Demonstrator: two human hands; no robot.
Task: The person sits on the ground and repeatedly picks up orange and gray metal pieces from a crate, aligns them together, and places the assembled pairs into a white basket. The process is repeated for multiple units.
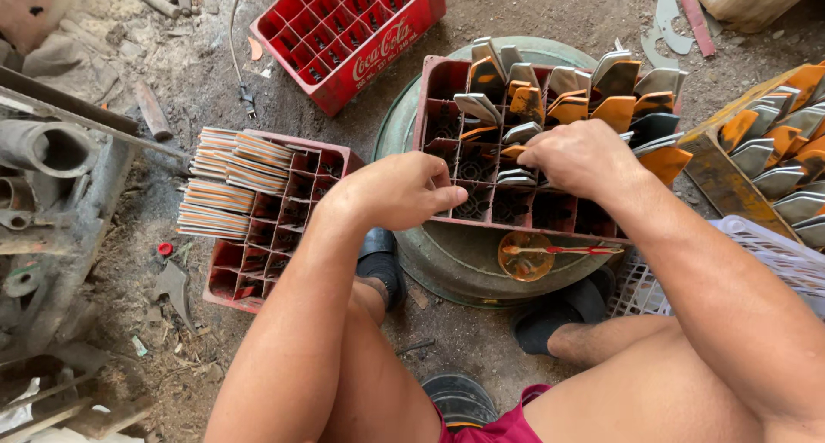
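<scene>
A red compartmented crate rests on a round green metal basin. Several flat metal blades with orange-painted ends stand in its cells. My right hand is closed around blades near the crate's middle. My left hand is curled at the crate's near left edge, fingertips touching a blade in a front cell. What the left fingers hold is hidden.
A second red crate at left carries stacks of flat blades. A third red crate lies behind. A wooden box of blades and a white basket sit right. A small brush lies in an orange dish. Rusty machinery stands left.
</scene>
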